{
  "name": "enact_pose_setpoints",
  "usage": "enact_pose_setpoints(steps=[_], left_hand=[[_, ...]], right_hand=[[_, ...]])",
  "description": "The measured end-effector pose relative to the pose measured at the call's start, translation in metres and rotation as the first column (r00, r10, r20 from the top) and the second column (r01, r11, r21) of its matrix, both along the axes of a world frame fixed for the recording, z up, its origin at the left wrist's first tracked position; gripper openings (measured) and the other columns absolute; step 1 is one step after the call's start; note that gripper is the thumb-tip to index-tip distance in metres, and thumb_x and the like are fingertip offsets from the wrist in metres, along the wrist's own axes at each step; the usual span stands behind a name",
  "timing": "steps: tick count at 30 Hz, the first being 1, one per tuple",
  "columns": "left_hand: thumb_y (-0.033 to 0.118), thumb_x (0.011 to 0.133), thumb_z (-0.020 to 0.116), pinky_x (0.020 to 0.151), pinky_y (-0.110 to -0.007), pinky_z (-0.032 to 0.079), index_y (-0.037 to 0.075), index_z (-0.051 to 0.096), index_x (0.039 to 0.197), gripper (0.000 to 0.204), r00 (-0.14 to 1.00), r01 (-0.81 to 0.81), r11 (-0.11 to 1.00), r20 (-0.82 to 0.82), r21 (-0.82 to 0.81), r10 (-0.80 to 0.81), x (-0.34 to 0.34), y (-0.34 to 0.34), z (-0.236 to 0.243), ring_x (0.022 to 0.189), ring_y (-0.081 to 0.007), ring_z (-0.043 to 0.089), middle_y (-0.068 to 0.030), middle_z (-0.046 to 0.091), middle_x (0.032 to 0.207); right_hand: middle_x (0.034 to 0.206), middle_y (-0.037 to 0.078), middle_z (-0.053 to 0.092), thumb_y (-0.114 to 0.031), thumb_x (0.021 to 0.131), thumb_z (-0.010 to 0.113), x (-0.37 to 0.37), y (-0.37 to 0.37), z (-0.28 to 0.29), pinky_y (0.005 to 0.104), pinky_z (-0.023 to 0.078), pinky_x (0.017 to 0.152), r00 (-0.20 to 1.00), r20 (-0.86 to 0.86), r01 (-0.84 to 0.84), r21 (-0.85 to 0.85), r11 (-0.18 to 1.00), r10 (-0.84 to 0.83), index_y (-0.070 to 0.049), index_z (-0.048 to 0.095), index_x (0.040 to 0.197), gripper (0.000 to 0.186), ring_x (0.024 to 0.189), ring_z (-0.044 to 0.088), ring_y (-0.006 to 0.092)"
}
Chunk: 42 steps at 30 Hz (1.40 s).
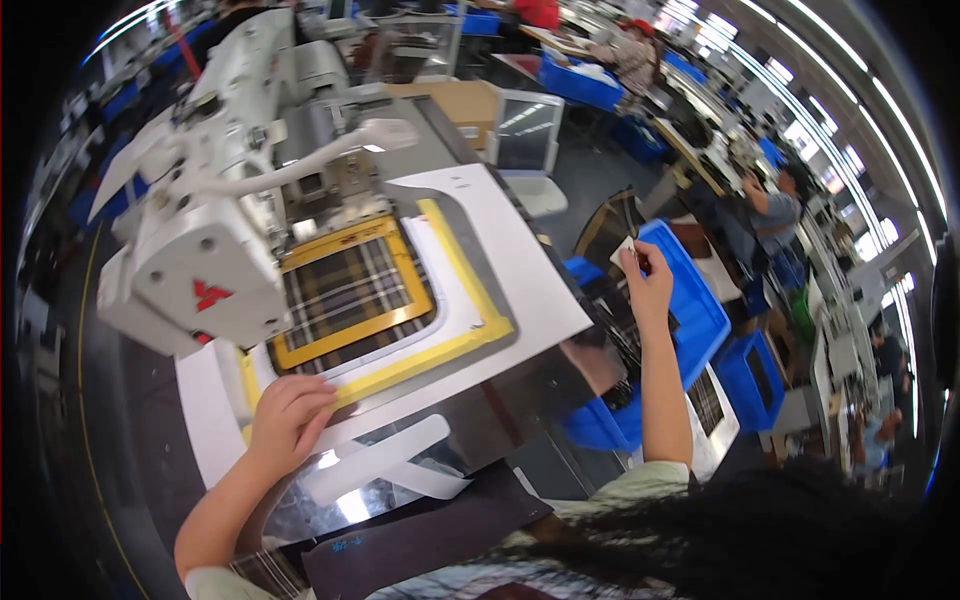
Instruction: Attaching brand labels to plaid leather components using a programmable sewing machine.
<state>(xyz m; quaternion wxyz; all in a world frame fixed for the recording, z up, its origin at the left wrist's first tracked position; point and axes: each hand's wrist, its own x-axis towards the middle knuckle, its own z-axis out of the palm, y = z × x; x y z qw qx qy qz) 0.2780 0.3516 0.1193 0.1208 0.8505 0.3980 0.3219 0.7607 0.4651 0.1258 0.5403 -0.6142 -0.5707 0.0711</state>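
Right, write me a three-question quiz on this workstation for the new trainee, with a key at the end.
1. Multiple choice: what shows inside the flat yellow rectangular frame?
A) plain red cloth
B) dark plaid fabric with pale lines
C) a sheet of clear glass

2. True or false: the left hand is at the flat yellow strip that runs in front of the frame.

3. Short answer: which of the person's hands is nearer the large open blue plastic bin, and what does it seem to hold?

Key:
1. B
2. True
3. The right hand; it seems to pinch a small white piece.
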Motion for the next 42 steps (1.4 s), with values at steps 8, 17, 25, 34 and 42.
enact_pose_setpoints(steps=[8,17,25,34,42], left_hand=[[0.019,0.092,0.056,0.082,-0.026,0.045,0.0,0.052,0.12,0.034,0.814,0.234,0.525,0.46,-0.818,0.355,0.067,0.032,-0.003,0.091,-0.0097,0.055,-0.0058,0.063,0.101],[0.015,0.096,0.049,0.074,-0.025,0.047,-0.002,0.055,0.114,0.026,0.677,0.216,0.534,0.519,-0.818,0.522,0.027,0.007,-0.001,0.088,-0.0085,0.055,-0.0023,0.063,0.098],[0.007,0.083,0.055,0.066,-0.032,0.046,0.004,0.066,0.097,0.018,0.802,-0.579,0.758,-0.044,-0.301,0.595,-0.066,0.029,-0.021,0.077,-0.024,0.06,-0.0118,0.063,0.095],[0.004,0.084,0.059,0.091,-0.032,0.043,0.003,0.058,0.114,0.031,0.964,-0.22,0.964,-0.116,0.152,0.239,-0.06,0.099,-0.046,0.105,-0.0238,0.058,-0.0116,0.061,0.114],[0.002,0.085,0.058,0.092,-0.03,0.043,0.001,0.048,0.125,0.042,0.958,-0.287,0.957,-0.016,0.048,0.288,-0.056,0.102,-0.054,0.107,-0.0206,0.058,-0.0111,0.056,0.122]], right_hand=[[0.095,0.009,0.057,-0.013,0.073,0.073,-0.196,-0.051,0.008,0.0326,0.046,0.079,0.506,0.181,-0.778,-0.325,0.537,0.843,-0.005,0.062,0.104,0.033,0.089,0.056,0.0247],[0.079,0.015,0.064,-0.021,0.089,0.056,-0.236,0.024,-0.001,0.0351,0.047,0.07,0.398,0.059,-0.817,-0.432,0.383,0.916,-0.001,0.063,0.096,0.023,0.075,0.061,0.0279],[0.075,0.011,0.067,-0.03,0.079,0.064,-0.268,0.109,-0.011,0.0388,0.05,0.067,0.493,0.426,-0.596,-0.469,0.651,0.759,-0.01,0.071,0.082,0.021,0.073,0.064,0.0296],[0.072,0.011,0.066,-0.027,0.075,0.067,-0.323,0.113,-0.032,0.0397,0.052,0.065,0.528,0.545,-0.55,-0.365,0.752,0.651,-0.01,0.07,0.078,0.018,0.069,0.064,0.0298],[0.074,0.01,0.065,-0.023,0.074,0.069,-0.321,0.109,-0.036,0.0394,0.05,0.069,0.526,0.515,-0.564,-0.384,0.731,0.677,-0.009,0.068,0.077,0.015,0.074,0.063,0.0293]])
